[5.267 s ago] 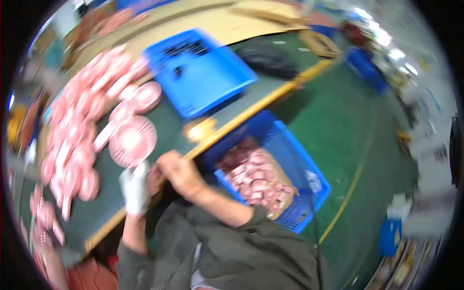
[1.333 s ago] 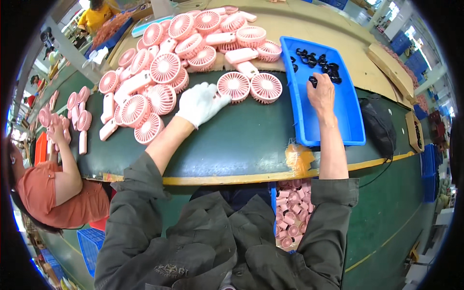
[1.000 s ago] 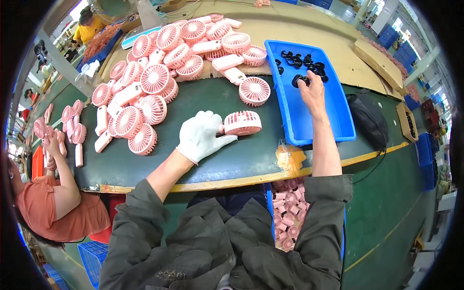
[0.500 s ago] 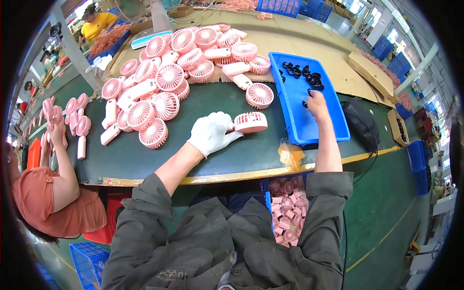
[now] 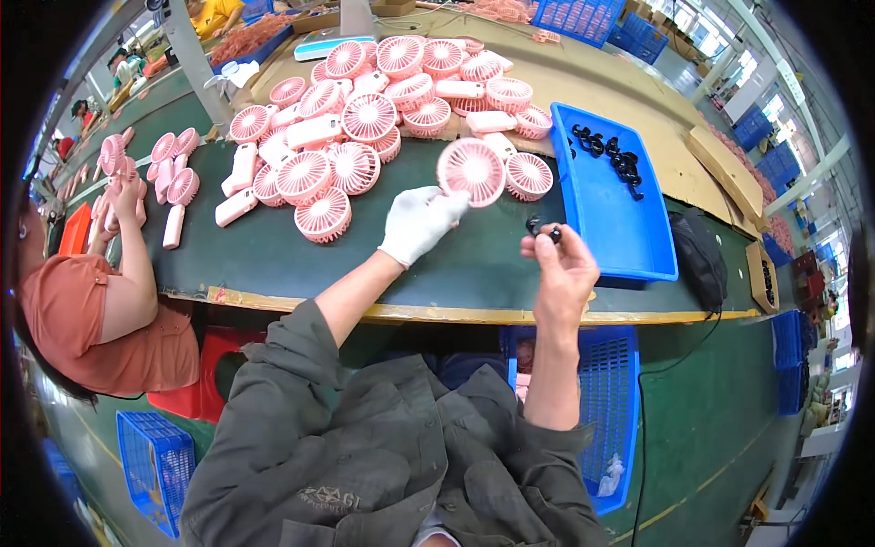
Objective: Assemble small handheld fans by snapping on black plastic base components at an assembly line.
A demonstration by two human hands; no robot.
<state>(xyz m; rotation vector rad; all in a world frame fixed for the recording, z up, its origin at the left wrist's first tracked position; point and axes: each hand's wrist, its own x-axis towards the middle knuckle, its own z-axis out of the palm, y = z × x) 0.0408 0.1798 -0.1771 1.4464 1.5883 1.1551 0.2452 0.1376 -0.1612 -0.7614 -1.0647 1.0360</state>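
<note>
My left hand (image 5: 421,221), in a white glove, grips a pink handheld fan (image 5: 471,172) and holds it up with its round grille showing. The fan's handle is hidden in the glove. Bare and raised over the table's front, my right hand (image 5: 562,271) pinches a small black plastic part (image 5: 543,230) between thumb and fingertips. More black parts (image 5: 623,166) lie toward the far end of a blue tray (image 5: 658,262) to the right. Behind my left hand spreads a large heap of pink fans (image 5: 369,117); one loose fan (image 5: 529,176) lies just beyond the held one.
At the left a co-worker in an orange top (image 5: 91,319) handles pink fans. A black bag (image 5: 700,251) sits right of the tray. Below the table edge stands a blue crate (image 5: 629,383). Cardboard (image 5: 583,77) covers the table's far part.
My right hand has come out of the blue tray, bringing a black part toward the left hand. The left hand has lifted the fan and turned its grille into view. The whole view has shifted.
</note>
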